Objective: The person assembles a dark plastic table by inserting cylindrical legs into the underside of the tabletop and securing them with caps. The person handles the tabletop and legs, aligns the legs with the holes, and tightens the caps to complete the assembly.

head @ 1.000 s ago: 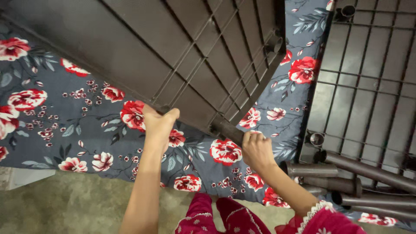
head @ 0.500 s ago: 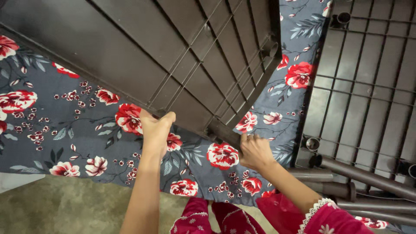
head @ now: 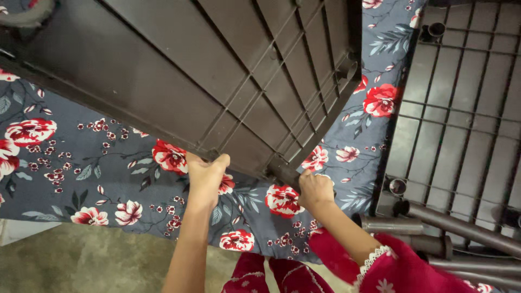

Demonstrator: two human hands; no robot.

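Both hands [head: 206,173] [head: 315,189] gripping brown panel [head: 217,76], tubes [head: 450,228] beside

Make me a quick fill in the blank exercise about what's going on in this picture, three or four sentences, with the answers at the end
1. Both hands grip the near edge of a dark brown ribbed plastic ____.
2. The left hand and the right hand are over a grey cloth printed with red ____.
3. The sleeve on the right arm is ____ in colour.
4. Brown tubes lie to the ____ of the right hand.

Missing words: panel; flowers; pink; right
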